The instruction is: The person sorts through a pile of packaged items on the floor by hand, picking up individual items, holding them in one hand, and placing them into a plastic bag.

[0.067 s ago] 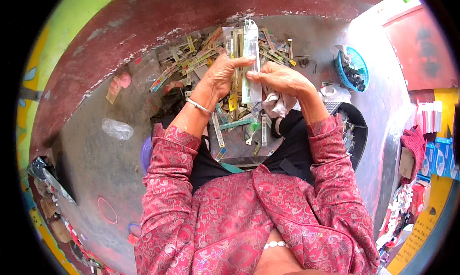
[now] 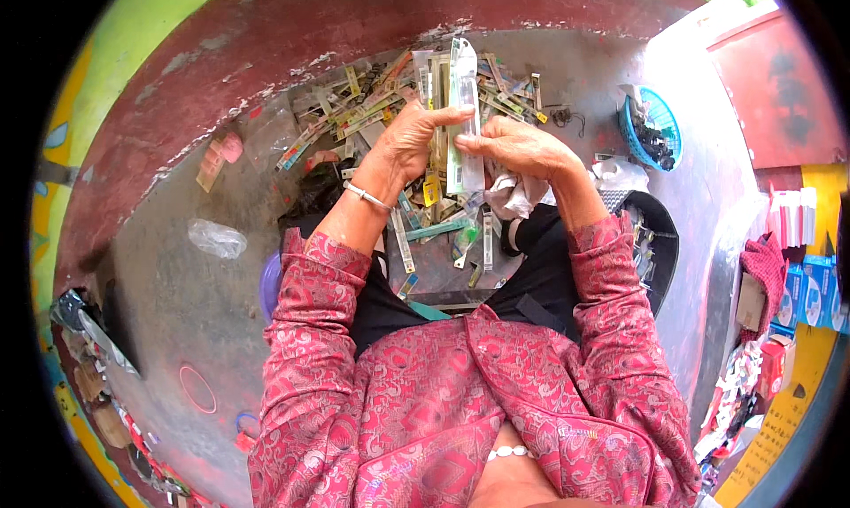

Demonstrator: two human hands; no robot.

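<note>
Both my hands meet over a littered patch of floor, holding a long narrow clear plastic blister pack (image 2: 464, 78) upright. My left hand (image 2: 409, 140), with a bangle on the wrist, grips it from the left, thumb across its front. My right hand (image 2: 522, 147) pinches it from the right, thumb pressed on its face; the other fingers are mostly hidden. Behind the pack, more flat narrow packs (image 2: 436, 78) stand close to my left fingers. A crumpled white sheet (image 2: 516, 195) shows just under my right hand; whether I hold it cannot be made out.
Many slim packages (image 2: 363, 109) lie heaped on the floor beyond my hands. A blue basket (image 2: 676, 131) with dark contents stands at the right. Beside my right leg is a black tub (image 2: 666, 251). A clear plastic bag (image 2: 217, 239) lies on the left floor, near a purple rim (image 2: 269, 285).
</note>
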